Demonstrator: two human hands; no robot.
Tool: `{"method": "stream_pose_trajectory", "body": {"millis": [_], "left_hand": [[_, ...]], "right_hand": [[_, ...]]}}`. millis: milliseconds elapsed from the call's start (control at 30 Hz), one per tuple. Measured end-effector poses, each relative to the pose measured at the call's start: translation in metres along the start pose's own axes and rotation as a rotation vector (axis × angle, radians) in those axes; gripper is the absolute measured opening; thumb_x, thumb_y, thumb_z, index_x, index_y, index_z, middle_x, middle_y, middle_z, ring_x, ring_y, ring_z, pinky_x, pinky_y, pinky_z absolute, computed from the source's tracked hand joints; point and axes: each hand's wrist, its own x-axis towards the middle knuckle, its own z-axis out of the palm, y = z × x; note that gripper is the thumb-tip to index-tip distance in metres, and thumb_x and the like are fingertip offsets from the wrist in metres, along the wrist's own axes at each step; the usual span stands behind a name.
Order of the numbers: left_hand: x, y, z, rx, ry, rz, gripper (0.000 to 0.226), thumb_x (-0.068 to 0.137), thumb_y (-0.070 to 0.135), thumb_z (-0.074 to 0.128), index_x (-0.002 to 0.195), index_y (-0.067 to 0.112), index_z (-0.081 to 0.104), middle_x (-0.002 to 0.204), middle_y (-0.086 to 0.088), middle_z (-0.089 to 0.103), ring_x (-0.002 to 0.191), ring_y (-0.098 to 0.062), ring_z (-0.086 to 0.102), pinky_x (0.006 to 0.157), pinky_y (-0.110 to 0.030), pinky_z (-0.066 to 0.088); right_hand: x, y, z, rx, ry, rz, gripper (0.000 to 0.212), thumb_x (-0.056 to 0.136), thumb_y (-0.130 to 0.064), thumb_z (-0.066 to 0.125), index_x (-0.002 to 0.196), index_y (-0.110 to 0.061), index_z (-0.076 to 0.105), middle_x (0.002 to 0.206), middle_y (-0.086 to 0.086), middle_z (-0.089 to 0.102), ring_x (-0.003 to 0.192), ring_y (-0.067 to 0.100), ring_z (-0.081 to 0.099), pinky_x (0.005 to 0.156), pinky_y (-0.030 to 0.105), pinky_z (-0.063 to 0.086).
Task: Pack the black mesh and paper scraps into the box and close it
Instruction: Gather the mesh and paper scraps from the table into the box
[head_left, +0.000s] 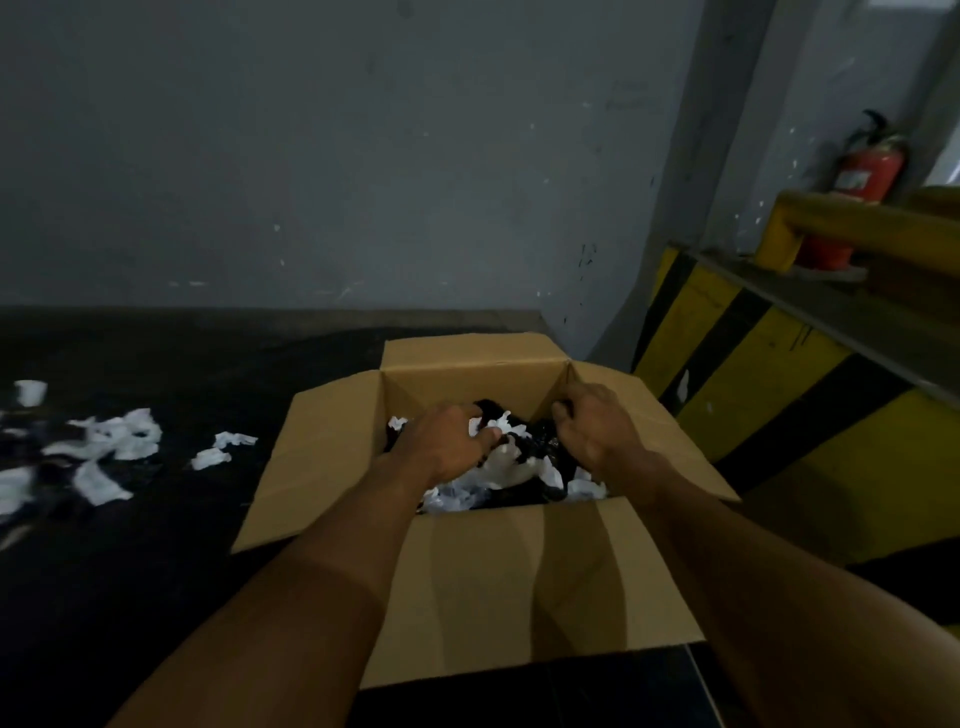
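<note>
Left hand (448, 441) and right hand (597, 423) curl into the box's (467, 571) mesh (543, 441) and paper (501, 465), fingertips hidden, grips unclear.

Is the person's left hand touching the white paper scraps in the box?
Touching. The head view shows the left hand with fingers curled into the white paper scraps inside the open brown cardboard box.

In front of me is a big grey wall (363, 156) with small white marks on it. The floor (130, 597) below it is very dark, almost black. On my right the wall meets a grey corner post (727, 130). Lower down is a low wall with yellow and black stripes (753, 374). A grey ledge (831, 306) runs along its top. A fat yellow rail (857, 223) sits above the ledge. Behind the rail stands a red fire extinguisher (862, 182). The light is dim.
</note>
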Motion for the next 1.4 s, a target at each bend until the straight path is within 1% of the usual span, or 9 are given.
{"method": "stream_pose_trajectory", "body": {"millis": [133, 267, 333, 433, 533, 700, 867, 1133, 1400], "left_hand": [[-0.032, 0.005, -0.015, 0.056, 0.111, -0.012, 0.051, 0.094, 0.051, 0.047, 0.131, 0.017, 0.054, 0.135, -0.013, 0.054, 0.119, -0.032, 0.053, 0.099, -0.045, 0.043], [-0.064, -0.002, -0.032, 0.165, 0.241, -0.014, 0.051, 0.096, 0.048, 0.045, 0.134, 0.014, 0.049, 0.135, -0.015, 0.050, 0.118, -0.034, 0.051, 0.098, -0.046, 0.042], [-0.084, -0.011, -0.044, 0.218, 0.286, -0.055, 0.051, 0.095, 0.048, 0.043, 0.133, 0.015, 0.049, 0.133, -0.013, 0.051, 0.117, -0.032, 0.050, 0.099, -0.046, 0.041], [-0.116, -0.029, -0.066, 0.255, 0.320, -0.133, 0.055, 0.095, 0.046, 0.044, 0.138, 0.012, 0.043, 0.139, -0.014, 0.046, 0.125, -0.031, 0.045, 0.105, -0.046, 0.036], [-0.150, -0.055, -0.087, 0.287, 0.384, -0.197, 0.060, 0.094, 0.049, 0.045, 0.139, 0.010, 0.041, 0.139, -0.016, 0.046, 0.125, -0.031, 0.046, 0.106, -0.046, 0.036], [-0.211, -0.108, -0.128, 0.312, 0.487, -0.316, 0.064, 0.092, 0.050, 0.048, 0.140, 0.008, 0.042, 0.139, -0.017, 0.046, 0.128, -0.031, 0.044, 0.107, -0.041, 0.036], [-0.275, -0.169, -0.169, 0.343, 0.514, -0.421, 0.060, 0.093, 0.050, 0.048, 0.139, 0.013, 0.042, 0.139, -0.013, 0.045, 0.128, -0.027, 0.043, 0.107, -0.039, 0.036], [-0.357, -0.274, -0.230, 0.369, 0.508, -0.526, 0.059, 0.093, 0.049, 0.048, 0.138, 0.011, 0.044, 0.137, -0.014, 0.046, 0.126, -0.029, 0.045, 0.105, -0.037, 0.036], [-0.369, -0.358, -0.244, 0.311, 0.424, -0.515, 0.061, 0.094, 0.049, 0.045, 0.143, 0.014, 0.036, 0.144, -0.010, 0.039, 0.131, -0.023, 0.040, 0.108, -0.037, 0.035]], "right_hand": [[-0.017, -0.020, -0.013, 0.073, 0.019, -0.004, 0.052, 0.098, -0.050, 0.034, 0.134, -0.015, 0.046, 0.142, 0.012, 0.045, 0.135, 0.030, 0.032, 0.110, 0.048, 0.030], [-0.034, -0.048, -0.021, 0.111, 0.044, -0.062, 0.053, 0.098, -0.050, 0.036, 0.134, -0.013, 0.047, 0.137, 0.014, 0.050, 0.130, 0.032, 0.039, 0.108, 0.045, 0.032], [-0.042, -0.065, -0.017, 0.112, 0.035, -0.119, 0.051, 0.098, -0.048, 0.038, 0.134, -0.013, 0.047, 0.136, 0.015, 0.051, 0.126, 0.033, 0.042, 0.106, 0.043, 0.035], [-0.051, -0.098, -0.002, 0.153, -0.015, -0.187, 0.052, 0.098, -0.048, 0.038, 0.136, -0.012, 0.044, 0.139, 0.016, 0.047, 0.123, 0.034, 0.046, 0.104, 0.045, 0.037], [-0.064, -0.137, 0.015, 0.161, -0.060, -0.244, 0.055, 0.097, -0.051, 0.037, 0.138, -0.014, 0.041, 0.142, 0.016, 0.043, 0.125, 0.036, 0.044, 0.104, 0.048, 0.038], [-0.081, -0.218, 0.042, 0.175, -0.112, -0.364, 0.054, 0.097, -0.051, 0.040, 0.138, -0.016, 0.042, 0.142, 0.016, 0.043, 0.129, 0.035, 0.040, 0.107, 0.045, 0.034], [-0.104, -0.309, 0.078, 0.186, -0.164, -0.443, 0.057, 0.095, -0.055, 0.039, 0.138, -0.019, 0.042, 0.141, 0.015, 0.042, 0.126, 0.034, 0.044, 0.103, 0.047, 0.040], [-0.154, -0.441, 0.139, 0.180, -0.211, -0.531, 0.053, 0.095, -0.053, 0.040, 0.137, -0.020, 0.042, 0.140, 0.014, 0.040, 0.125, 0.034, 0.043, 0.103, 0.045, 0.039], [-0.164, -0.500, 0.193, 0.116, -0.263, -0.483, 0.056, 0.094, -0.057, 0.038, 0.137, -0.022, 0.041, 0.139, 0.012, 0.042, 0.125, 0.030, 0.044, 0.101, 0.047, 0.041]]}}
